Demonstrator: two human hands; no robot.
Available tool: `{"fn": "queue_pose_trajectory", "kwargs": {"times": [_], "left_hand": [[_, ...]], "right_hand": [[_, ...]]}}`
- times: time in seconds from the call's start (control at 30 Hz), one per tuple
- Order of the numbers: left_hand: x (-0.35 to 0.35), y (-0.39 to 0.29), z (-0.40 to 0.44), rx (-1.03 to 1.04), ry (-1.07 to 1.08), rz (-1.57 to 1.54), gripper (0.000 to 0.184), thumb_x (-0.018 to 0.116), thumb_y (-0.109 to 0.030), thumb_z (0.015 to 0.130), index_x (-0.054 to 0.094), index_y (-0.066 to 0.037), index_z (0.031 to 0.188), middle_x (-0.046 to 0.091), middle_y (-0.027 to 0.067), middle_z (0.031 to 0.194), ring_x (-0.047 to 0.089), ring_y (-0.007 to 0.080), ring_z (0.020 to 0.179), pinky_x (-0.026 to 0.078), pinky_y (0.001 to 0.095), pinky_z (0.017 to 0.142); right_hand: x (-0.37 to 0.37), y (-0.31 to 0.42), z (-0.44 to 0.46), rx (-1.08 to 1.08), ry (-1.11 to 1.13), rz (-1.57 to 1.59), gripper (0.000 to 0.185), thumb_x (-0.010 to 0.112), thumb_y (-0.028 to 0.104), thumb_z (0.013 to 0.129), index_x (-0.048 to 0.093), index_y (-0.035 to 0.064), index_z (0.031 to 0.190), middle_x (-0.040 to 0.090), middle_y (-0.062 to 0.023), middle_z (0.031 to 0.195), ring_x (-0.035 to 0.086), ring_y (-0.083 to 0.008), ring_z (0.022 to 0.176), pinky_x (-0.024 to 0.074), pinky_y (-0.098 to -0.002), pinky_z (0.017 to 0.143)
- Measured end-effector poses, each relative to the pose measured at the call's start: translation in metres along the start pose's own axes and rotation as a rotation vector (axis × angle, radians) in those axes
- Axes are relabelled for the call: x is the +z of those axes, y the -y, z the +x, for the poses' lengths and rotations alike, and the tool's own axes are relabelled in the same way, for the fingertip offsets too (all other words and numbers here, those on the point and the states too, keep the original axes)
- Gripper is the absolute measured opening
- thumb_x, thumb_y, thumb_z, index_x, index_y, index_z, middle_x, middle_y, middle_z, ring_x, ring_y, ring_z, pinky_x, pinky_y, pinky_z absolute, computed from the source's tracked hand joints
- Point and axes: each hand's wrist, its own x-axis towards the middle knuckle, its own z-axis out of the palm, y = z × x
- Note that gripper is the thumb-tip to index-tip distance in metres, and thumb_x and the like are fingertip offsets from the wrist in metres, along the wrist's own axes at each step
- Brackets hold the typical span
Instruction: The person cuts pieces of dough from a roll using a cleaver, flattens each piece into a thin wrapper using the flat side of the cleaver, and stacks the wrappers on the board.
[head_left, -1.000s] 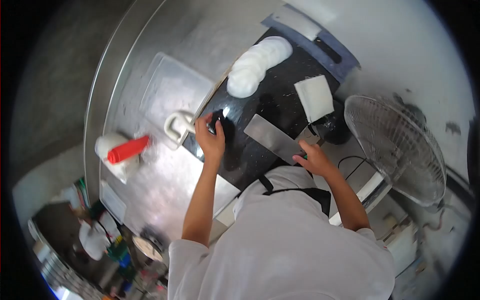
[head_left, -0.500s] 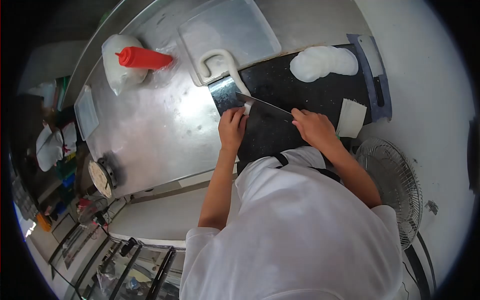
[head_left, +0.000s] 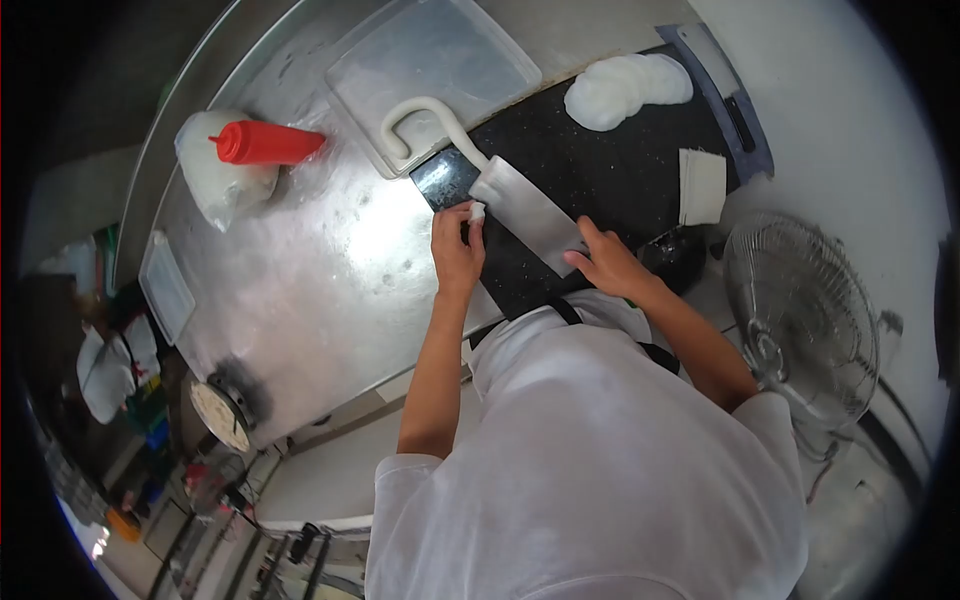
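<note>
A small white dough piece point(head_left: 477, 211) is pinched between the thumb and fingers of my left hand point(head_left: 458, 250), at the left edge of the black board point(head_left: 560, 140). My right hand point(head_left: 607, 262) holds a wide-bladed cleaver point(head_left: 527, 215), its blade lying nearly flat over the board with the far end by the dough rope. That white rope point(head_left: 436, 108) curves from the blade back over a clear plastic lid or tray point(head_left: 500, 60). Overlapping white dough rounds point(head_left: 628, 90) lie at the board's far side. A folded white cloth point(head_left: 702, 187) rests at its right.
A red squeeze bottle point(head_left: 268, 143) lies on a white plastic bag point(head_left: 215, 180) on the metal table point(head_left: 330, 290). A clear container point(head_left: 167, 287) sits at the left edge. Another knife point(head_left: 710, 60) is on a blue-grey holder. A fan point(head_left: 800, 320) stands at right.
The cleaver has turned from edge-down on the rope to nearly flat. My left hand now has a small cut piece between its fingers, apart from the rope. The camera view has shifted.
</note>
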Motion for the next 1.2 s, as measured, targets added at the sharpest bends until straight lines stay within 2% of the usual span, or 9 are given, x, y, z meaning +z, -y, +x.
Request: {"fn": "queue_pose_trajectory", "kwargs": {"times": [0.17,0.3,0.4,0.53,0.77,0.9,0.97,1.1,1.2], "left_hand": [[-0.012,-0.023,-0.003,-0.013,0.240,-0.256,0.015,0.072,0.002,0.087,0.063,-0.001,0.099,0.068,0.0157,0.093,0.067,0.0292,0.078,0.054,0.0379,0.071],[0.010,-0.059,0.015,0.167,0.701,-0.382,0.018,0.075,0.000,0.085,0.066,-0.002,0.101,0.071,0.0111,0.087,0.070,0.0310,0.084,0.055,0.0394,0.079],[0.047,-0.043,0.026,0.536,1.131,-0.005,0.018,0.078,-0.001,0.080,0.072,-0.008,0.096,0.067,0.0086,0.099,0.065,0.0331,0.101,0.054,0.0460,0.088],[0.063,-0.094,0.040,0.528,1.265,0.417,0.022,0.090,-0.007,0.066,0.073,-0.011,0.080,0.051,0.0075,0.119,0.051,0.0338,0.120,0.054,0.0477,0.096],[0.093,-0.127,0.042,0.445,1.299,0.812,0.051,0.099,-0.015,0.053,0.078,-0.010,0.099,0.052,0.0101,0.128,0.050,0.0355,0.127,0.055,0.0526,0.100],[0.089,-0.121,0.051,0.528,1.371,0.746,0.041,0.095,-0.021,0.060,0.075,-0.011,0.094,0.052,0.0121,0.128,0.049,0.0365,0.127,0.053,0.0533,0.097],[0.091,-0.116,0.059,0.568,1.435,0.672,0.037,0.091,-0.026,0.066,0.073,-0.012,0.095,0.052,0.0125,0.128,0.049,0.0373,0.126,0.050,0.0539,0.097],[0.125,-0.123,0.016,0.389,0.932,0.132,0.074,0.080,-0.049,0.075,0.057,-0.017,0.137,0.048,0.0143,0.141,0.041,0.0383,0.137,0.027,0.0570,0.117],[0.122,-0.108,-0.014,0.571,0.922,0.444,0.099,0.075,-0.064,0.074,0.041,-0.018,0.155,0.024,0.0141,0.166,0.016,0.0366,0.155,0.008,0.0617,0.124]], "right_hand": [[0.025,-0.003,-0.091,0.236,-0.388,0.152,0.033,0.068,0.022,0.099,0.051,0.0002,0.116,0.068,-0.0268,0.089,0.068,-0.0453,0.085,0.0512,-0.0507,0.073],[0.056,0.011,-0.146,0.466,-0.742,0.379,0.028,0.069,0.021,0.100,0.055,0.0001,0.113,0.066,-0.0129,0.079,0.064,-0.0226,0.066,0.0491,-0.0392,0.060],[0.079,0.028,-0.180,0.683,-0.877,0.533,0.028,0.069,0.021,0.099,0.056,0.0007,0.113,0.062,-0.0052,0.075,0.055,-0.0095,0.056,0.0433,-0.0295,0.051],[0.124,0.047,-0.203,0.777,-1.012,0.643,0.028,0.071,0.021,0.098,0.056,0.0010,0.111,0.059,-0.0030,0.073,0.053,-0.0093,0.055,0.0429,-0.0295,0.050],[0.154,0.042,-0.207,0.822,-1.069,0.876,0.028,0.073,0.019,0.096,0.055,0.0018,0.108,0.058,-0.0023,0.073,0.052,-0.0082,0.054,0.0428,-0.0282,0.048],[0.116,0.010,-0.204,0.699,-1.017,0.876,0.029,0.073,0.021,0.096,0.058,0.0035,0.113,0.057,-0.0001,0.071,0.048,-0.0067,0.051,0.0383,-0.0262,0.045],[0.091,-0.018,-0.202,0.612,-1.022,0.657,0.031,0.073,0.023,0.096,0.059,0.0007,0.112,0.066,-0.0098,0.080,0.062,-0.0206,0.066,0.0484,-0.0352,0.061],[0.034,-0.041,-0.184,0.564,-1.022,0.609,0.036,0.071,0.029,0.097,0.062,-0.0017,0.113,0.073,-0.0193,0.092,0.071,-0.0350,0.086,0.0530,-0.0431,0.081],[0.010,-0.062,-0.158,0.492,-1.097,0.675,0.037,0.070,0.031,0.098,0.062,-0.0019,0.113,0.073,-0.0219,0.096,0.072,-0.0364,0.088,0.0531,-0.0415,0.079]]}}
